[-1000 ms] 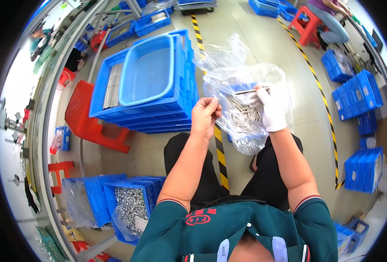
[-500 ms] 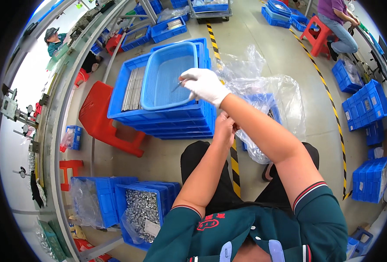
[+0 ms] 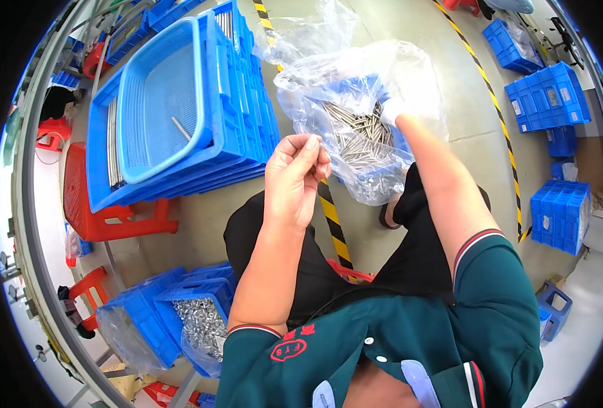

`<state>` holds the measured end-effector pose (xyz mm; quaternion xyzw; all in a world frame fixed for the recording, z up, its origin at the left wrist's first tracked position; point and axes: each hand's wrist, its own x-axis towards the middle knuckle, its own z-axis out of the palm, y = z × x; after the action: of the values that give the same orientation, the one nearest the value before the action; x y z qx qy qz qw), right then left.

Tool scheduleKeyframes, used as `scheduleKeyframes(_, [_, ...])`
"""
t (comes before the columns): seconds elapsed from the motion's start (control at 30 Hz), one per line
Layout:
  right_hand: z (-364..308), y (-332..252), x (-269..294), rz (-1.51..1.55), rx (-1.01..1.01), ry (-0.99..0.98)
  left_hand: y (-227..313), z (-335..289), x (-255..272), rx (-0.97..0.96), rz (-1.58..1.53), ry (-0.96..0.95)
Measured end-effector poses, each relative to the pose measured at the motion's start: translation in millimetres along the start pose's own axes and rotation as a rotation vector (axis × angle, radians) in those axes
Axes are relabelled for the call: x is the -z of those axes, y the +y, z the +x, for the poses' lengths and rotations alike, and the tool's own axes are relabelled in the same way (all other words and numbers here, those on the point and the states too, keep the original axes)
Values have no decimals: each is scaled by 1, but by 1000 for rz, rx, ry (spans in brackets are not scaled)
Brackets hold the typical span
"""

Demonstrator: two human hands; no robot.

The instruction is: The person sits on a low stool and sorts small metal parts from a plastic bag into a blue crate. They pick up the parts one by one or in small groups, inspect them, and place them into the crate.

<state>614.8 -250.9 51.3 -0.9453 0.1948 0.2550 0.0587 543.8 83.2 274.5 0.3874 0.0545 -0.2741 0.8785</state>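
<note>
My left hand [image 3: 296, 173], bare, is raised in front of my knees with fingers curled and thumb pressed to them; what they hold, if anything, I cannot make out. My right hand [image 3: 400, 112], in a white glove, reaches into a blue bin [image 3: 356, 86] lined with a clear plastic bag [image 3: 301, 88]. Its fingers are hidden among loose metal rods [image 3: 362, 136] and plastic. To the left, a light blue mesh basket [image 3: 155, 88] sits tilted on a stack of blue crates [image 3: 247, 129]. One short metal rod [image 3: 181, 128] lies in the basket.
Longer metal rods [image 3: 112, 143] lie in the top crate beside the basket. A red stool [image 3: 87, 197] stands left of the stack. A blue bin of small metal parts [image 3: 203, 323] is at lower left. More blue crates [image 3: 546, 98] stand at right, beyond striped floor tape [image 3: 509, 156].
My gloved right hand has gone from over the basket, where it held a rod, to the bagged bin on the right. A rod now lies in the basket. The view has shifted right.
</note>
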Motion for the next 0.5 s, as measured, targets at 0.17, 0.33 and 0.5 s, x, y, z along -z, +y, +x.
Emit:
scheduleKeyframes(0.17, [-19,-30,-45,-153,209,-44,-3,-1,2,44,26,50])
scheduleKeyframes(0.33, [36,-45,-102,9,376,552,-2,6,-10,92,48,58])
scheduleKeyframes(0.5, [31,-74,-80,-163,313,438,-5,10,-10,115,70,86])
